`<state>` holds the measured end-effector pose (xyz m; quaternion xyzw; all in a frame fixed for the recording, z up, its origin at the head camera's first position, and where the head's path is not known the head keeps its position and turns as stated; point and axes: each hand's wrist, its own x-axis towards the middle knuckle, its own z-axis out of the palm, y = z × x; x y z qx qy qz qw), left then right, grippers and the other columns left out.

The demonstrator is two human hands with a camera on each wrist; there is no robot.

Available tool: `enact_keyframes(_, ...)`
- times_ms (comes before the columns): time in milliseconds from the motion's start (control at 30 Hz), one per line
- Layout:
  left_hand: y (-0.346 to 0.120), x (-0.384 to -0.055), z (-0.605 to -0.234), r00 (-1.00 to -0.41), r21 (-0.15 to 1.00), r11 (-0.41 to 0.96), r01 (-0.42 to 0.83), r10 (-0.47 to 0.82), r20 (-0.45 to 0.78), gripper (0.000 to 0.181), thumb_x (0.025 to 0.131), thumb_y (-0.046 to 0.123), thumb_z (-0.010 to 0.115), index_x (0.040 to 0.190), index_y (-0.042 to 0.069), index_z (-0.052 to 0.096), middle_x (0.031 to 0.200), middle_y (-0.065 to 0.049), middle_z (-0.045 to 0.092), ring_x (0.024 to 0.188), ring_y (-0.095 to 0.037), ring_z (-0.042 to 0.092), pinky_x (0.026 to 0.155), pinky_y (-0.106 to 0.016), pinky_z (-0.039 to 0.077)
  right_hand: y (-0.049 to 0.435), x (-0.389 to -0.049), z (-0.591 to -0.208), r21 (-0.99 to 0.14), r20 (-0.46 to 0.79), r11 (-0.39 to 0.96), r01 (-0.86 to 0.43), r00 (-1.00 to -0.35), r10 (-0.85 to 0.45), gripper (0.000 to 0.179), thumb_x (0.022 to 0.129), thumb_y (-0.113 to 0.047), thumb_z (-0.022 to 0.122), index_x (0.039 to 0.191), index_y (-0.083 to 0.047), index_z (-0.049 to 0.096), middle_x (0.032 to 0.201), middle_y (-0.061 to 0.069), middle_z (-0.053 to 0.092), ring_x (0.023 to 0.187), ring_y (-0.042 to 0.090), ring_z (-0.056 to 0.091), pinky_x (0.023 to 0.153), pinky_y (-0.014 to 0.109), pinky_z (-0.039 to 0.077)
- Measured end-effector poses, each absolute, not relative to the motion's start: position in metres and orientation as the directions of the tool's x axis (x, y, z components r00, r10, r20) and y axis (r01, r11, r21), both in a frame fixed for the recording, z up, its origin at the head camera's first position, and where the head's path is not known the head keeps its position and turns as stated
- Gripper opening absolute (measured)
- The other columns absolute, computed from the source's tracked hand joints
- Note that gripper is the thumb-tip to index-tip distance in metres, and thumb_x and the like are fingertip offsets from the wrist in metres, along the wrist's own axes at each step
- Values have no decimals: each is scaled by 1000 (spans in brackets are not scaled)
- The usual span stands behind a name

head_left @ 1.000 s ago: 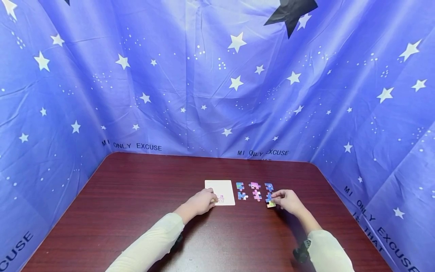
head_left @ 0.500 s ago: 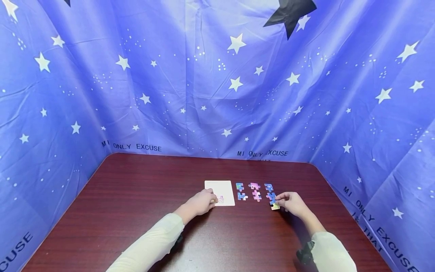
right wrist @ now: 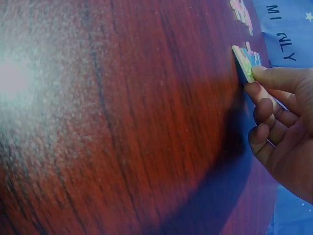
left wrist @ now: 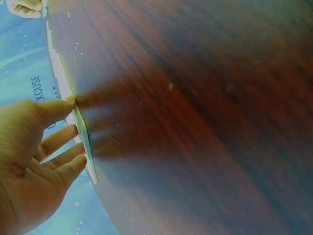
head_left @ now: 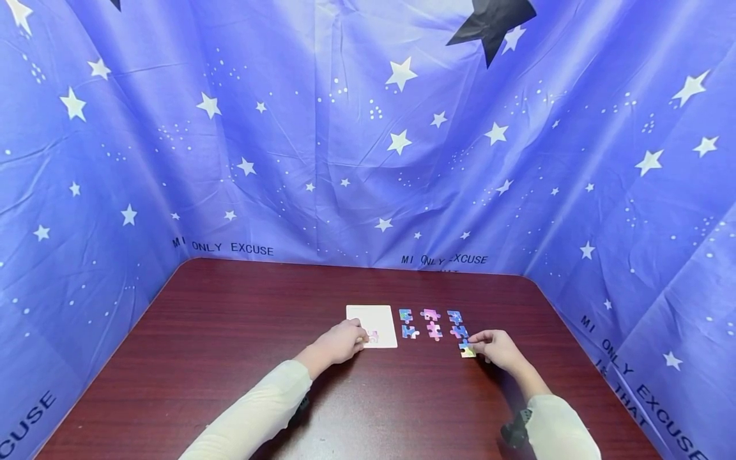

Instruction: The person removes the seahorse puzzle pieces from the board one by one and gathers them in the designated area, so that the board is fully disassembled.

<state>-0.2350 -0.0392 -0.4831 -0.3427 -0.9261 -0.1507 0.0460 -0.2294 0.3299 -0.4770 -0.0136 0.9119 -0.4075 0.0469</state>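
In the head view, a square white puzzle board [head_left: 379,319] lies flat on the table, with a pink jigsaw piece [head_left: 373,337] at its near side. My left hand [head_left: 345,340] holds the board by its near left corner. The left wrist view shows thumb and bent fingers along the thin board edge [left wrist: 90,164]. To the right, my right hand [head_left: 499,350] pinches a blue and yellow jigsaw piece [head_left: 467,351] between thumb and index finger. That piece [right wrist: 243,64] is close over the table in the right wrist view, its other fingers curled in below.
Loose jigsaw pieces lie in columns right of the board: blue-green ones [head_left: 406,315] nearest it, pink ones [head_left: 431,314] in the middle, blue ones [head_left: 455,317] farthest right. The dark red wooden table [head_left: 259,300] ends at a blue star-printed curtain [head_left: 299,128].
My right hand has drawn the blue and yellow jigsaw piece slightly right and toward me, showing more of the blue piece above it. My left hand stays on the board.
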Motion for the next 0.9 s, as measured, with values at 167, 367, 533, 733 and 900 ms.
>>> enact_keyframes(167,-40,-235,-483,-759,242,720,651,622,190,9,85,13,66,92,12,71,82,1,54,75,-13,54,69,-24,48,330,-230,-479,-740,-67,673,13,-996,-55,20,82,-3,62,97,10,66,60,1,55,48,11,44,46,25,41)
enact_keyframes(367,-40,-235,-484,-761,244,721,649,617,202,8,85,14,66,91,12,71,82,1,54,75,-13,53,69,-24,47,328,-230,-478,-736,-66,677,7,-996,-61,20,83,-3,61,98,11,65,63,1,58,49,11,44,47,25,42)
enact_keyframes(533,-39,-235,-484,-760,240,722,649,618,200,9,85,14,66,92,12,72,83,1,55,76,-13,54,71,-24,48,328,-229,-478,-732,-78,681,24,-996,-49,25,83,-10,67,100,9,65,66,2,58,51,12,46,48,26,43)
enact_keyframes(733,-39,-236,-485,-772,252,730,636,609,184,10,85,14,66,93,12,72,84,1,56,78,-14,55,73,-25,48,326,-228,-478,-695,-101,717,53,-995,-24,37,74,-19,78,100,5,65,68,2,53,55,12,47,49,25,44)
enact_keyframes(900,-39,-236,-485,-770,256,727,637,612,181,11,85,14,66,94,12,72,84,1,56,78,-14,55,72,-24,48,325,-228,-477,-684,-93,729,24,-994,-54,33,74,-15,77,98,5,65,65,0,48,54,10,45,48,23,42)
